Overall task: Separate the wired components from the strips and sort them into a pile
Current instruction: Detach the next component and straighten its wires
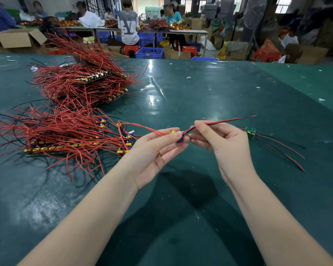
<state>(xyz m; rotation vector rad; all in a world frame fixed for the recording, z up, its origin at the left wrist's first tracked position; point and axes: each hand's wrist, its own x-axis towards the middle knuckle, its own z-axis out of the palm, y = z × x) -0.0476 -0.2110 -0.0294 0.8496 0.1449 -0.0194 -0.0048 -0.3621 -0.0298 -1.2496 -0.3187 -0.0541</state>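
Note:
My left hand pinches a small component with yellow and blue parts between thumb and fingertips, above the green table. My right hand grips the red and black wires coming off that component; they stick out up and to the right. Another separated component, a small green board with red and black leads, lies on the table just right of my right hand. Strips of components with red wires lie in a heap to the left of my left hand.
A second, taller heap of wired strips sits further back on the left. Small white scraps dot the table. Beyond the far edge are cardboard boxes, blue crates, red stools and several seated people at other tables.

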